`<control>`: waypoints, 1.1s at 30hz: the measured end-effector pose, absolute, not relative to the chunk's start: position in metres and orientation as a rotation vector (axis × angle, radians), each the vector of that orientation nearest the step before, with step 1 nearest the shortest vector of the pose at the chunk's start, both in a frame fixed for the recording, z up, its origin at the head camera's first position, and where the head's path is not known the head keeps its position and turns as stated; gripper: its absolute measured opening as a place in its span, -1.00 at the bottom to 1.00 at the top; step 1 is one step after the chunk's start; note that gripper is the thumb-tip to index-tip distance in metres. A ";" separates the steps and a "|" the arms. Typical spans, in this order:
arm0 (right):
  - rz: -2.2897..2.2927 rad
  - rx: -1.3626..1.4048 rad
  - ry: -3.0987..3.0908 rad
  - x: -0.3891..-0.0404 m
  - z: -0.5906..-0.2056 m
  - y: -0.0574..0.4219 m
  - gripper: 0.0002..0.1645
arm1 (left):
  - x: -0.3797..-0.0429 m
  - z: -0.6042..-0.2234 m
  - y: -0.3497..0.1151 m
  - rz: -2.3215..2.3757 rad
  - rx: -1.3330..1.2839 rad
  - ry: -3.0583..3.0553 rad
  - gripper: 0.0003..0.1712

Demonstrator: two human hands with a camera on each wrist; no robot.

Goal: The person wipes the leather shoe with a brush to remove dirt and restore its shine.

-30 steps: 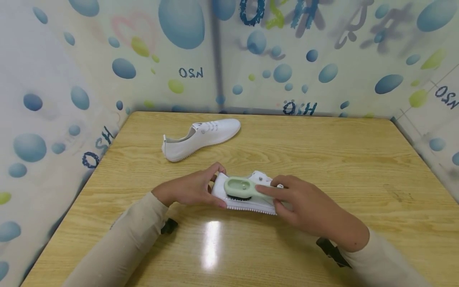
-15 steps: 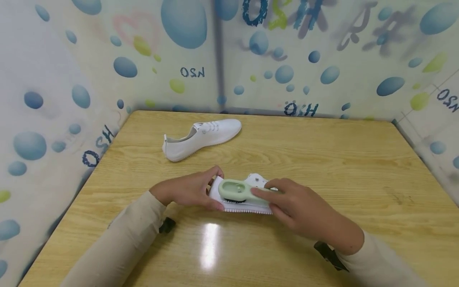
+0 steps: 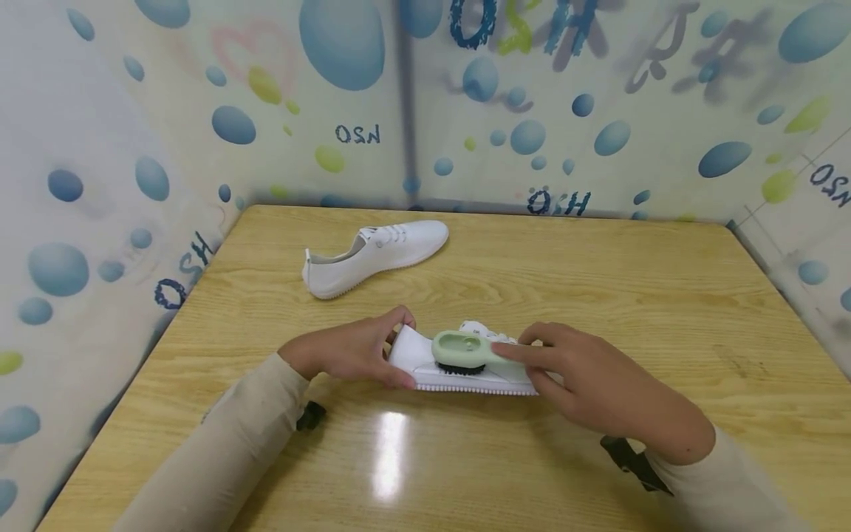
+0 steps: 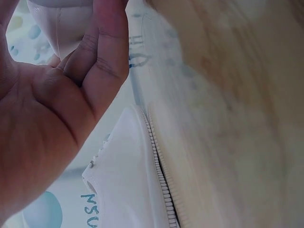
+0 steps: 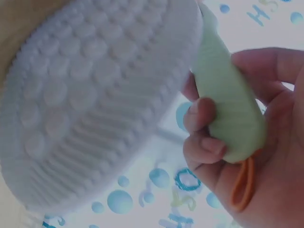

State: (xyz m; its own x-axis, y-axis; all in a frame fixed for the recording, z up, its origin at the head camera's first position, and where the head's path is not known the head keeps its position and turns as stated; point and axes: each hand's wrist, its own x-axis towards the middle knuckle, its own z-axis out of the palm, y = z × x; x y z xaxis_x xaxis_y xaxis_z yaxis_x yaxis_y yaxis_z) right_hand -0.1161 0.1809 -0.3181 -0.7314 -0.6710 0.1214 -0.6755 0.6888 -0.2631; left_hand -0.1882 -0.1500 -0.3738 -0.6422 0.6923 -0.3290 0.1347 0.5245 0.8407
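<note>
My left hand (image 3: 355,349) grips the heel end of a white shoe (image 3: 411,353), thumb on the near side and fingers round the back. In the left wrist view, the fingers (image 4: 107,61) curl against the white heel (image 4: 64,23). A pale green brush (image 3: 459,346) with black bristles lies against the shoe's near side, and my right hand (image 3: 595,377) grips its handle, index finger stretched along the top. The right wrist view shows fingers wrapped round the green handle (image 5: 228,99), with an orange loop (image 5: 243,185) at its end, beside the shoe's knobbly sole (image 5: 85,95).
A second white shoe (image 3: 379,255) lies farther back on the wooden table (image 3: 598,281), toe to the right. Walls (image 3: 565,96) printed with blue and green drops stand behind and beside the table. Dark straps (image 3: 634,462) sit at both wrists.
The brush first slid left toward the heel, then back right along the shoe's side, my right hand moving with it. My left hand kept its grip on the heel, nearly still.
</note>
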 end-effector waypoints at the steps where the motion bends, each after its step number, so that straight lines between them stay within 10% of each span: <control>1: 0.480 1.145 -2.869 -0.116 -0.317 0.182 -0.43 | -0.188 -0.374 -0.150 1.085 0.665 2.096 -0.18; 33: 0.442 1.028 -3.007 -0.121 -0.314 0.185 -0.59 | -0.189 -0.374 -0.150 1.069 0.663 2.100 -0.15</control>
